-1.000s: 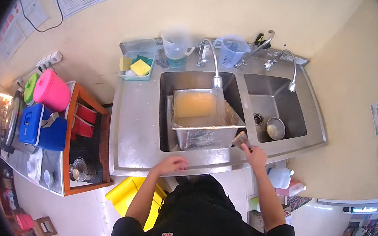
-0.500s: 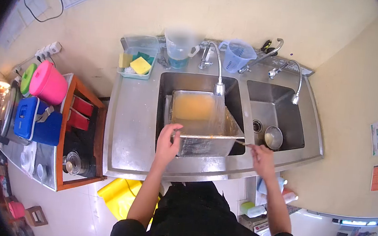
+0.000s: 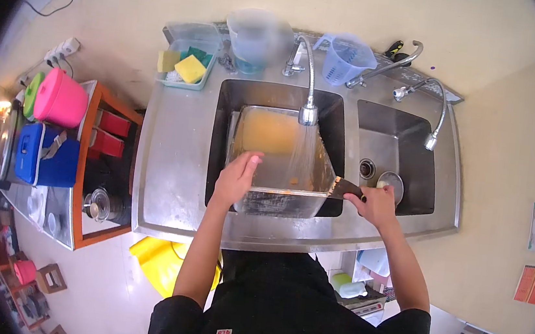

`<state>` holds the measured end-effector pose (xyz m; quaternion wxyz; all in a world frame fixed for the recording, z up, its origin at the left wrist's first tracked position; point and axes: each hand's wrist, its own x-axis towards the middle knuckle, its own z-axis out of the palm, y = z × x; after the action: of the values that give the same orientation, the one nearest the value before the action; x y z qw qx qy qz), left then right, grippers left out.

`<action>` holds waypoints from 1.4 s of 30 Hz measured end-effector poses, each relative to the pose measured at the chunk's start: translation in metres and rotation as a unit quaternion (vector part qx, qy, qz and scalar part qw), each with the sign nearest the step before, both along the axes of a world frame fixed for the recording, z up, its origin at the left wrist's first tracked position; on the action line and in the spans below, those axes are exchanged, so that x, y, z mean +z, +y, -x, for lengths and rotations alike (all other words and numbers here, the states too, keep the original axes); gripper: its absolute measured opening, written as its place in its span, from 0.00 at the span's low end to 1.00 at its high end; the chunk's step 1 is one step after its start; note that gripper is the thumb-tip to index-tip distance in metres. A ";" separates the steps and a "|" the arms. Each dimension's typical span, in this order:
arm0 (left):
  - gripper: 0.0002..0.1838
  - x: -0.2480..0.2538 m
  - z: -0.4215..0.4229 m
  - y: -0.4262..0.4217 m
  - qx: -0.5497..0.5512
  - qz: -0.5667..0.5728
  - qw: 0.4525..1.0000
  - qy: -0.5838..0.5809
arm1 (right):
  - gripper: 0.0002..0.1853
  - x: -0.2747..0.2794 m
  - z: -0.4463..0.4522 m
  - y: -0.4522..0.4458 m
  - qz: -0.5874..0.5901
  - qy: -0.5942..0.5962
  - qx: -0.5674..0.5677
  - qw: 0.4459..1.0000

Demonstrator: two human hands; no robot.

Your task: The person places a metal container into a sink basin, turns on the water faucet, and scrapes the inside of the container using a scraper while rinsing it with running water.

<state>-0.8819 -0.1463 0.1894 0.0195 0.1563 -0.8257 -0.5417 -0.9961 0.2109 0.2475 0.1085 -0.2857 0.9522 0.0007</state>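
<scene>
A deep metal pan [image 3: 280, 205] sits tilted in the left sink basin, with cloudy orange-yellow water [image 3: 270, 132] at its far end. Water sprays into it from the flexible faucet [image 3: 309, 114]. My left hand [image 3: 236, 178] is at the pan's near left rim, its fingers closed over the edge. In my right hand [image 3: 376, 204] is a dark flat scraper [image 3: 345, 189], its blade against the pan's near right corner. Orange residue shows at the blade's edge and along the near rim.
A small metal bowl [image 3: 390, 182] lies in the right basin. Behind the basins stand a sponge box [image 3: 187, 80], a blurred clear jug [image 3: 252, 45] and a blue jug [image 3: 347, 61]. To the left, a shelf holds a blue cooler [image 3: 48, 156] and a pink container [image 3: 61, 98].
My left hand has come from the counter edge onto the pan's rim. The scraper has turned and now touches the pan's right corner. The camera view has shifted.
</scene>
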 end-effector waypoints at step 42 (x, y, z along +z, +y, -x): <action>0.43 -0.045 -0.079 -0.010 0.113 -0.392 0.912 0.041 | 0.38 0.029 0.022 -0.003 -0.139 0.006 0.258 0.956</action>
<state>-0.8024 -0.1561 0.1444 0.0513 0.2212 -0.5221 -0.8221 -1.0184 0.2083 0.2768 0.1377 -0.5034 0.8373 0.1631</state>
